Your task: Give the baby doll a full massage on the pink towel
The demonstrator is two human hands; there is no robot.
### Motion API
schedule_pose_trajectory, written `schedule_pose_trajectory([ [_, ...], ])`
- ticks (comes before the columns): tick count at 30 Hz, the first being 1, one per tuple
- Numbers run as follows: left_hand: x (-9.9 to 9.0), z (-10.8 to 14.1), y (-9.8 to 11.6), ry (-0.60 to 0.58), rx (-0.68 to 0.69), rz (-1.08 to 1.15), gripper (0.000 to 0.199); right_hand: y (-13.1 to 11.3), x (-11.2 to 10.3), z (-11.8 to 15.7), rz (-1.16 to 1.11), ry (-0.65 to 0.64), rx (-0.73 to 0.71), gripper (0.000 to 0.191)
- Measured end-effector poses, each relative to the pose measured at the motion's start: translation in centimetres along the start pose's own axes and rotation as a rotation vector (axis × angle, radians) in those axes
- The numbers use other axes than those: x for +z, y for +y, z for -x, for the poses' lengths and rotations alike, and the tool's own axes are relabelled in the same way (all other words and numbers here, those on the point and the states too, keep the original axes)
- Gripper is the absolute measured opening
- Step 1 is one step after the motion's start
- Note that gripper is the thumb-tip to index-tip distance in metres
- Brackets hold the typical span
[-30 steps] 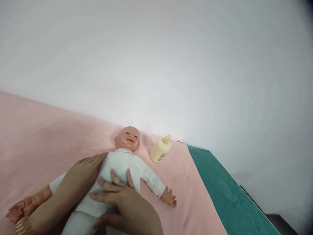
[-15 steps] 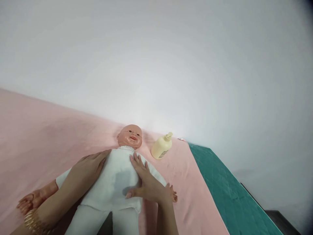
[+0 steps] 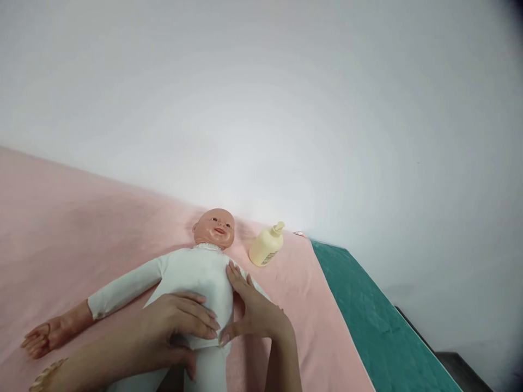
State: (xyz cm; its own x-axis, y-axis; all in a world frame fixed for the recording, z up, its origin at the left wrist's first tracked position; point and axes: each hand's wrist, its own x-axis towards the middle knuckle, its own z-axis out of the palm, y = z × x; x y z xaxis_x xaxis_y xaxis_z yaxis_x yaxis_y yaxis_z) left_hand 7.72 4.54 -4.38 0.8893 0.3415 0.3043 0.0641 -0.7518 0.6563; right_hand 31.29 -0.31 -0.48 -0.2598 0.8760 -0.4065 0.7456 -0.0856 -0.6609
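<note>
A baby doll (image 3: pixel 200 277) with a white cloth body lies on its back, its bald head toward the wall. Across its lower belly rests my left hand (image 3: pixel 180 321), fingers stretched out and thumb apart, near the hip. My right hand (image 3: pixel 253 310) lies along the doll's other side, its fingertips by the shoulder and its thumb at the waist. Both hands touch the doll without gripping it. My right forearm and hand hide most of the doll's arm on that side. Beside the doll's head stands a pale yellow pump bottle (image 3: pixel 265 247), upright and untouched.
A pink sheet (image 3: pixel 102 218) covers the surface under the doll. To the right runs a green mat (image 3: pixel 368 305), with a dark object (image 3: pixel 461 370) beyond its edge. A white wall (image 3: pixel 261 109) rises behind. A small item (image 3: pixel 300 234) lies at the sheet's far corner.
My left hand has moved from the doll's side near the shoulder down and across onto its lower belly. My right hand has slid slightly outward along the doll's side.
</note>
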Motion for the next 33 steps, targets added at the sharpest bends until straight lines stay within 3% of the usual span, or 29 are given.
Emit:
schedule_pose_trajectory([
  [3,-0.1,-0.3,0.0,-0.108,-0.035,-0.046,0.045,0.1,0.1,-0.1,-0.012,-0.008,0.007,0.142],
  [4,-0.2,-0.3,-0.4,-0.092,-0.054,-0.072,0.047,0.1,0.1,-0.1,-0.017,-0.009,0.009,0.142],
  [11,0.9,0.4,-4.2,0.222,-0.097,-0.266,0.05,0.5,0.3,-0.2,-0.007,0.004,-0.029,0.138],
  [16,1.4,0.5,-5.9,0.395,-0.302,-0.414,0.054,0.2,0.2,0.0,0.002,0.02,-0.034,0.133],
  [21,1.3,0.8,-6.7,0.456,-0.484,-0.573,0.057,-0.4,0.1,0.3,0.009,0.006,-0.026,0.127],
  [26,1.1,1.3,-7.2,0.442,-0.538,-0.744,0.056,-3.1,0.9,1.3,0.041,0.113,0.032,0.105],
  [30,1.4,2.1,-8.4,0.371,-0.489,-0.824,0.053,-5.4,2.9,1.9,0.108,0.113,-0.186,0.079],
  [33,1.8,2.6,-9.4,0.393,-0.444,-0.877,0.056,-5.9,4.5,1.5,0.115,0.054,-0.372,0.063],
])
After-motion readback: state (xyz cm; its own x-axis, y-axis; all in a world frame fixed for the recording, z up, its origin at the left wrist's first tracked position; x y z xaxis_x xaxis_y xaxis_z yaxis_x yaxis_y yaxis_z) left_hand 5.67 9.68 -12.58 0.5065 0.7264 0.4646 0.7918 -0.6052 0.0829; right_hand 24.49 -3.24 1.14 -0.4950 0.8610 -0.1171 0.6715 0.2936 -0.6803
